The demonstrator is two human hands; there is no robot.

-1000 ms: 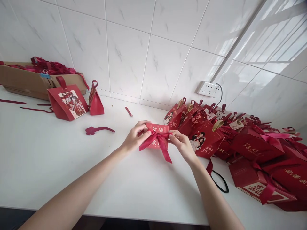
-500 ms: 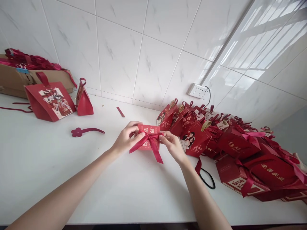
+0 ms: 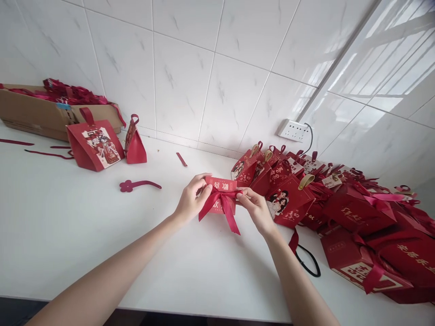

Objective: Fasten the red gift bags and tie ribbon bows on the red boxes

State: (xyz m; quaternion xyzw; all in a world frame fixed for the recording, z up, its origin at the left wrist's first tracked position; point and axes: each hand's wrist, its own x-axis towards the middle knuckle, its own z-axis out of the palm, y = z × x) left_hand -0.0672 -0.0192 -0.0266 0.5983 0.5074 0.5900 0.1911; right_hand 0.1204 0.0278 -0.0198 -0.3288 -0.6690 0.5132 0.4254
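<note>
A small red gift box (image 3: 220,184) with gold characters sits between my hands, just above or on the white table; I cannot tell which. A dark red ribbon (image 3: 228,213) is tied across it in a bow, its two tails hanging toward me. My left hand (image 3: 196,197) pinches the bow's left loop, the thumb lying over it at the box's left side. On the right side, my right hand (image 3: 254,204) holds the other loop between thumb and fingertips. The fingers partly cover the box's edges.
Many red gift boxes (image 3: 288,201) are heaped on the right, beside a black cord loop (image 3: 309,262). Left are a cardboard box (image 3: 37,118) of ribbons, two standing gift boxes (image 3: 98,147) and a flower-ended strap (image 3: 140,184). A power strip (image 3: 295,131) is by the tiled wall.
The view has swung slightly left, so everything appears further right. Both hands keep their pinch on the bow; the right loop looks drawn out a little more.
</note>
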